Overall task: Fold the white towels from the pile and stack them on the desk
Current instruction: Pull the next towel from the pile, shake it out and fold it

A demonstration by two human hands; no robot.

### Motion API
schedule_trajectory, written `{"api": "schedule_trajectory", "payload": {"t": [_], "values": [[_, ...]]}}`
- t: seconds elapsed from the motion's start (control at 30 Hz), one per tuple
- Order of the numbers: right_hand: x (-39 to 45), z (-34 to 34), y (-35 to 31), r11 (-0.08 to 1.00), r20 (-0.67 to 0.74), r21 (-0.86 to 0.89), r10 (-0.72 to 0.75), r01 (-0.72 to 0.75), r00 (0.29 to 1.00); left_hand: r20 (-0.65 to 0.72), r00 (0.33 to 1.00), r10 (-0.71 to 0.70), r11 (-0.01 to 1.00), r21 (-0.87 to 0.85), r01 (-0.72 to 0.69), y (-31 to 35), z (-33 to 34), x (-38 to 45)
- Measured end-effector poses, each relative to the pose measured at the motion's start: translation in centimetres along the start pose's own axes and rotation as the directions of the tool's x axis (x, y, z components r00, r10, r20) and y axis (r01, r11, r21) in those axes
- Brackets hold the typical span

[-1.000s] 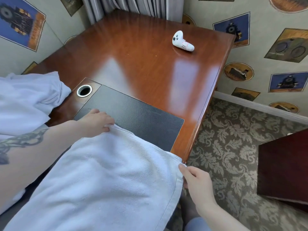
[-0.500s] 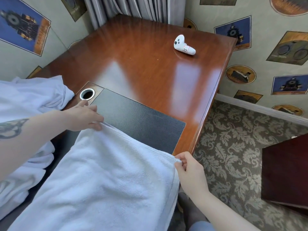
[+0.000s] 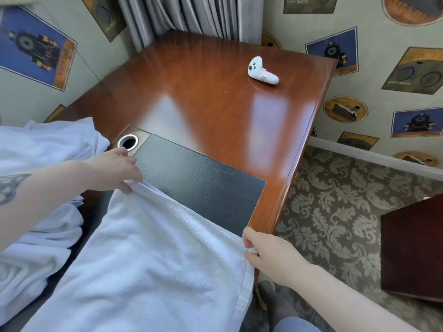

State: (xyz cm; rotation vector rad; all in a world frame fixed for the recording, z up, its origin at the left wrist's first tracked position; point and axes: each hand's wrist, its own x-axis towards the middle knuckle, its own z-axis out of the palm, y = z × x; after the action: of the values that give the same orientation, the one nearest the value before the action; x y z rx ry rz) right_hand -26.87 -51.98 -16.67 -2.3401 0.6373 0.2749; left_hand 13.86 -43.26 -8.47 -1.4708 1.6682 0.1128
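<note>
at the near edge of the bench (image 3: 215,97), the white towel (image 3: 153,267) now has its far hem drawn up over the black desk pad (image 3: 203,188), where a second ago that hem lay lower and nearer the person. the left hand (image 3: 115,171) has slid back toward the pile and pinches the towel's far-left corner between thumb and fingers, just beside the round cable grommet (image 3: 128,142). the right hand (image 3: 271,255) has risen from below the bench edge to the level of its near corner, and its curled fingers pinch the towel's far-right corner. between the two hands the hem is pulled fairly straight, and it looks doubled at the left corner, so a first fold seems to be in place. judged from this, the towel is being squared up on the pad for its next fold; no folded stack shows on the bench yet, so the task looks to be at an early stage.

counted: one towel in hand; one rumpled pile of white towels (image 3: 40,188) at the left, whose number cannot be told; one desk pad; one grommet; one white handheld controller (image 3: 262,71) lying well apart at the far side of the bench; two hands, both busy.
</note>
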Motion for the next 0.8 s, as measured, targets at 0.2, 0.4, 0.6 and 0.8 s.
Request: {"api": "schedule_trajectory", "payload": {"t": [0.2,0.4,0.6,0.8], "values": [[1.5,-4.9,-0.9,0.999,-0.06,0.026,-0.021,0.023,0.998,-0.057,0.995,-0.08,0.989,0.119,0.086,-1.7,-1.6,-5.6],[2.7,-13.0,-5.4,0.964,-0.205,-0.192,-0.224,0.185,0.953,-0.201,0.934,-0.297,0.943,0.09,0.319,-4.6,-2.8,-15.8],[3.3,-25.2,-13.2,0.908,-0.409,-0.353,-0.365,0.224,0.836,-0.442,0.749,-0.493,0.849,-0.058,0.524,-7.4,-7.5,-26.6],[0.2,-36.6,-20.6,0.82,-0.5,-0.453,-0.558,0.349,0.662,-0.569,0.54,-0.62,0.746,-0.214,0.631,-7.4,-13.9,-36.9]]}}
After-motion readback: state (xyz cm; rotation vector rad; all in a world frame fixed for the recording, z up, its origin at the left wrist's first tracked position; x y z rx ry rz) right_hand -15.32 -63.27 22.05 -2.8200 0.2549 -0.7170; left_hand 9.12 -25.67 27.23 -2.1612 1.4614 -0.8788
